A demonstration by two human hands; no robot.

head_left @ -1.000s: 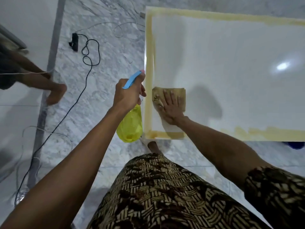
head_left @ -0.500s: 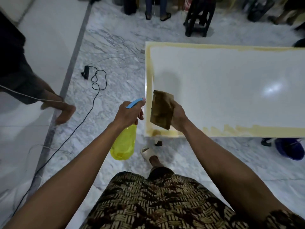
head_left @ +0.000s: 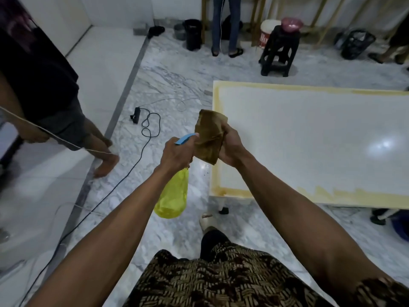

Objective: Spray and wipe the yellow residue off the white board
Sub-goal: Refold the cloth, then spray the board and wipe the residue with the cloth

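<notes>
The white board (head_left: 309,140) lies flat on low legs to my right, with a band of yellow residue (head_left: 345,193) along its near edge and thinner yellow strips on the left and far edges. My left hand (head_left: 177,154) grips a yellow spray bottle (head_left: 173,193) with a blue trigger, its nozzle touching the cloth. My right hand (head_left: 232,147) holds a stained brown cloth (head_left: 210,136) up in the air, just left of the board's left edge.
A black cable with a power strip (head_left: 135,115) snakes over the marble floor at left. A person's bare leg (head_left: 104,160) stands close on the left. Farther back are a black stool (head_left: 278,52), buckets and another person's legs (head_left: 223,25).
My right hand lifted the cloth off the board and brought it up against the spray nozzle. My view has tilted up, showing more of the room.
</notes>
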